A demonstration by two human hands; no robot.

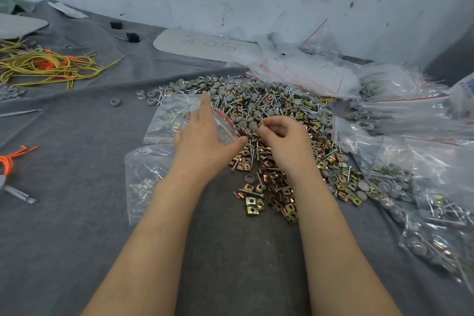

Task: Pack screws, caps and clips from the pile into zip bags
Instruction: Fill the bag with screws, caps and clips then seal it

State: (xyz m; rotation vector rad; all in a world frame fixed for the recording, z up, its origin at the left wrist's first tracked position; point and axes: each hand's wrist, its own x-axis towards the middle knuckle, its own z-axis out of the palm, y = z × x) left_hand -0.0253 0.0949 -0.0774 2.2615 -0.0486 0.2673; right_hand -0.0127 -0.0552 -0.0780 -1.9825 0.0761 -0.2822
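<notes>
A wide pile [272, 120] of silver screws, grey round caps and brass-coloured clips lies on the grey cloth. My left hand [205, 133] holds a small clear zip bag [224, 127] with a red seal line, its mouth turned toward the pile. My right hand [280, 134] hovers over the pile with fingers curled, pinching small parts at the fingertips just right of the bag's mouth. Filled zip bags [169, 118] lie under and to the left of my left hand.
More filled bags [423, 187] crowd the right side, and empty zip bags [302, 69] are heaped at the back by the wall. Yellow and orange cords [48, 64] lie at far left, a grey board [205, 45] at the back.
</notes>
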